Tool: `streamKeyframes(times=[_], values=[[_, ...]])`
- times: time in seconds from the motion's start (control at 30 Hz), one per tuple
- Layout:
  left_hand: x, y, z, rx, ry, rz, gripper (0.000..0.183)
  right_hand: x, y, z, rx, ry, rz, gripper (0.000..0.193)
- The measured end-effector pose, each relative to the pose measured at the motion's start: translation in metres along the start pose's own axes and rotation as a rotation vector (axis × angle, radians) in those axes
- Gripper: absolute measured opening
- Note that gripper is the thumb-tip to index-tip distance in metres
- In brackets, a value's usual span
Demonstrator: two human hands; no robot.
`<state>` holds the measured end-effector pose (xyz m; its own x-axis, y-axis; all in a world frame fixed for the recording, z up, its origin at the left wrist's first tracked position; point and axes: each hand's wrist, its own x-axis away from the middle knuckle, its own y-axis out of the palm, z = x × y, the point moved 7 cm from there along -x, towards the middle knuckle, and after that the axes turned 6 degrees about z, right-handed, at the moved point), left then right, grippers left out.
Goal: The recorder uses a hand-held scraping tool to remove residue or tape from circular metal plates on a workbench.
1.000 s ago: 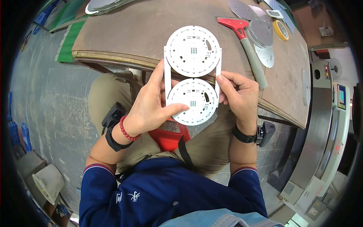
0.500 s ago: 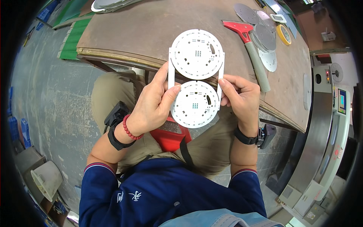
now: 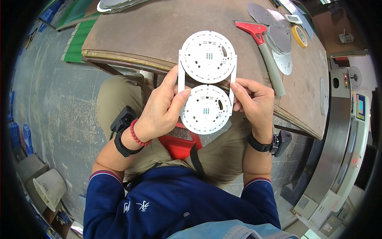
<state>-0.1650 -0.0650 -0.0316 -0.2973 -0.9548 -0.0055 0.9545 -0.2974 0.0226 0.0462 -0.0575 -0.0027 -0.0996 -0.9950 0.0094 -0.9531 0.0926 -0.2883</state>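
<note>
A white circuit board panel point(image 3: 195, 59) is held up between my hands, over my lap and the near edge of the table. It has two round discs, one above the other, joined by a narrow strip along each side. Small dark marks and slots dot both discs. My left hand point(image 3: 161, 105) pinches the left strip beside the lower disc, thumb on top. On the other side my right hand point(image 3: 252, 97) grips the right strip between thumb and fingers. The fingertips behind the panel are partly hidden.
On the brown table point(image 3: 159, 36) lies a scraper point(image 3: 266, 55) with a red head and grey handle. Behind it are several round grey discs point(image 3: 278, 39) and a yellow tape roll point(image 3: 299, 36). More thin sheets point(image 3: 119, 4) are stacked far left. A machine point(image 3: 338, 147) stands at right.
</note>
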Motion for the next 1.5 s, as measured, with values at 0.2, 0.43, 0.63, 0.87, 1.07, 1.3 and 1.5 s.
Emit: streamKeyframes(times=[0.2,0.43,0.63,0.87,1.07,1.3,1.5], values=[[0.002,-0.001,-0.001,0.014,0.072,0.067,0.054,0.002,0.001,0.0,-0.004,0.007,-0.001,0.016],[-0.002,0.0,-0.002,0.011,0.062,0.066,0.055,-0.001,-0.001,0.001,0.011,0.036,0.005,0.016],[-0.009,-0.002,-0.001,0.014,0.08,0.054,0.055,-0.008,-0.002,-0.002,0.011,0.026,0.0,0.017],[0.004,-0.008,-0.007,-0.159,0.176,0.123,0.058,0.001,0.007,-0.006,0.099,0.036,-0.046,0.017],[0.0,0.011,-0.019,-0.025,0.045,-0.016,0.054,0.012,-0.009,0.01,0.055,-0.022,0.081,0.017],[0.008,-0.029,0.001,-0.022,0.134,0.144,0.044,-0.018,0.027,-0.01,0.143,-0.372,-0.043,0.024],[-0.016,-0.001,-0.011,0.13,0.056,0.07,0.049,-0.021,-0.005,0.0,0.115,-0.35,0.055,0.026]])
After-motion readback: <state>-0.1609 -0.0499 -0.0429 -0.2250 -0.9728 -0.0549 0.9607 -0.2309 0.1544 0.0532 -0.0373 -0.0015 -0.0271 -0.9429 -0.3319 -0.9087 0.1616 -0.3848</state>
